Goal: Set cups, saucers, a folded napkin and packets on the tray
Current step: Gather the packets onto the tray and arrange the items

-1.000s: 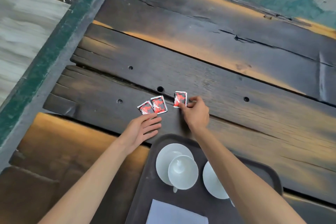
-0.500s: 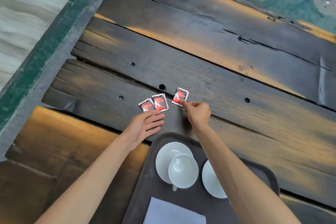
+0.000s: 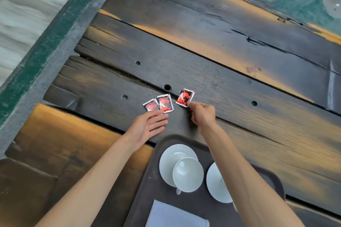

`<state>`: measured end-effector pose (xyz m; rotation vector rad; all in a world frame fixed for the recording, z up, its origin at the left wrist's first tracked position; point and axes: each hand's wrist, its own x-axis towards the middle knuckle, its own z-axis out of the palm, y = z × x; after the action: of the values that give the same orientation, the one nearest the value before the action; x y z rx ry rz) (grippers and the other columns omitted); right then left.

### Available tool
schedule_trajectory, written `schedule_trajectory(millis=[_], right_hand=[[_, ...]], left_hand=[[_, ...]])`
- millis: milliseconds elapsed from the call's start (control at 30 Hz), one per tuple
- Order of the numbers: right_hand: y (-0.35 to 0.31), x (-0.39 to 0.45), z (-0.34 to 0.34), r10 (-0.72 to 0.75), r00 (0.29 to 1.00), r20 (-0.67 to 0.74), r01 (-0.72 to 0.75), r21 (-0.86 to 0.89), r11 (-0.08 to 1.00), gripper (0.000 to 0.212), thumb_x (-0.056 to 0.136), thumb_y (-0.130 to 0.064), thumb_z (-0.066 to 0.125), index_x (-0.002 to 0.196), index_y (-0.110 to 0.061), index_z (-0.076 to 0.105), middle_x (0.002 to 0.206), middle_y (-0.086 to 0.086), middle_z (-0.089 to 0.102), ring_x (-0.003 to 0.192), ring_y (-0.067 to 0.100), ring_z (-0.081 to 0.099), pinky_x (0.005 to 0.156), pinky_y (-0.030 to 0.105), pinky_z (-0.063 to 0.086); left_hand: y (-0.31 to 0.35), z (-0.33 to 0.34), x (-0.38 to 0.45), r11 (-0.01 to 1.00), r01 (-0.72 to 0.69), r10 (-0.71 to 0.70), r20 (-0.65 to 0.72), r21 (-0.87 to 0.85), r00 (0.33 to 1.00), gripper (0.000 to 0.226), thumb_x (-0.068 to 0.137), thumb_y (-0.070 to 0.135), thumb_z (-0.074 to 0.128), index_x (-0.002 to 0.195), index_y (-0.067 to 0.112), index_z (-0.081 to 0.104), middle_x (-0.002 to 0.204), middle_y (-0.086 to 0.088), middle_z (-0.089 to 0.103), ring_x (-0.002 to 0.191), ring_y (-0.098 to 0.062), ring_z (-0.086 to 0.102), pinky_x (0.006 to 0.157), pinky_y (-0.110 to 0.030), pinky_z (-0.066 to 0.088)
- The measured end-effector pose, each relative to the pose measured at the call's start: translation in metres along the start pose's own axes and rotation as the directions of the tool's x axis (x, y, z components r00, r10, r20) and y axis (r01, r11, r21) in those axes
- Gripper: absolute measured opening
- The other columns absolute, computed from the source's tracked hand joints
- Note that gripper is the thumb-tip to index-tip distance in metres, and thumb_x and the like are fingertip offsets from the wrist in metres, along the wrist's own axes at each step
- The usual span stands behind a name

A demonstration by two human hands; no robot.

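Three red-and-black packets lie on the dark wooden table. My right hand (image 3: 202, 115) pinches the near corner of the right packet (image 3: 184, 97). Two overlapping packets (image 3: 158, 104) lie to its left, and the straight fingertips of my left hand (image 3: 147, 127) touch their near edge. Nearer to me, a dark tray (image 3: 186, 139) holds a white cup (image 3: 187, 174) on a saucer (image 3: 170, 156), a second saucer (image 3: 215, 183) partly hidden by my right forearm, and a folded pale napkin (image 3: 175, 214).
The plank table (image 3: 221, 61) has cracks and bolt holes, and stretches away to the right. Its left edge runs along a green-edged floor strip (image 3: 42, 57). A lower brown wooden surface (image 3: 55, 143) lies left of the tray.
My right hand has shifted from beside the right packet to its near corner and now pinches it; the packet has turned slightly. My left hand has stayed by the two left packets.
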<state>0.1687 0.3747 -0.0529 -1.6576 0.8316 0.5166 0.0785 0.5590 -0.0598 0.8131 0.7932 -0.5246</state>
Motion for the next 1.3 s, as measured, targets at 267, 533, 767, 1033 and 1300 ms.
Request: schedule_trajectory(millis=[267,533,767,1033,1300], right_hand=[[0.023,-0.052,-0.015,0.036,0.918,0.396,-0.018,-0.049,0.999,0.012,0.088,-0.011,0.072,0.077,-0.012,0.076,0.053,-0.006,0.048,0.046,0.006,0.037,0.039,0.015,0.03],[0.036,-0.062,0.0,0.017,0.9,0.435,0.073,-0.191,0.979,0.009,0.088,-0.019,0.074,0.084,-0.011,0.077,0.056,-0.007,0.054,0.044,0.003,0.043,0.042,0.014,0.039],[0.016,-0.023,0.032,-0.365,0.898,0.245,0.437,-0.416,0.798,0.024,0.089,-0.036,0.073,0.105,-0.019,0.075,0.067,-0.014,0.066,0.072,0.008,0.063,0.075,0.031,0.053],[0.01,-0.003,0.051,-0.376,0.907,0.192,0.411,-0.602,0.684,0.058,0.076,-0.045,0.083,0.127,-0.022,0.069,0.083,-0.011,0.067,0.087,0.017,0.065,0.068,0.028,0.041],[0.011,0.005,0.04,-0.35,0.922,0.167,0.384,-0.512,0.768,0.017,0.078,-0.026,0.082,0.085,-0.027,0.066,0.083,-0.007,0.072,0.083,0.016,0.069,0.077,0.032,0.052]], left_hand=[[-0.007,0.004,-0.005,0.997,-0.067,0.068,0.049,-0.033,0.996,0.032,0.099,0.025,0.059,0.123,0.005,0.067,0.118,-0.015,0.074,0.11,-0.028,0.071,0.089,-0.039,0.06],[-0.016,-0.01,-0.014,0.983,-0.183,0.182,0.048,0.023,0.982,0.023,0.096,0.009,0.061,0.115,0.001,0.072,0.113,-0.021,0.074,0.099,-0.025,0.073,0.089,-0.038,0.06],[-0.009,-0.025,-0.014,0.974,-0.212,0.208,-0.061,-0.078,0.976,0.025,0.094,0.009,0.065,0.118,0.002,0.07,0.118,-0.019,0.073,0.102,-0.021,0.073,0.09,-0.036,0.059],[-0.004,-0.032,-0.011,0.975,-0.212,0.204,-0.099,-0.072,0.974,0.025,0.094,0.01,0.065,0.117,0.002,0.07,0.116,-0.019,0.074,0.103,-0.023,0.073,0.091,-0.037,0.059],[-0.003,-0.033,-0.009,0.971,-0.22,0.208,-0.124,-0.096,0.97,0.024,0.094,0.009,0.065,0.117,0.004,0.07,0.115,-0.016,0.075,0.101,-0.021,0.074,0.081,-0.03,0.061]])
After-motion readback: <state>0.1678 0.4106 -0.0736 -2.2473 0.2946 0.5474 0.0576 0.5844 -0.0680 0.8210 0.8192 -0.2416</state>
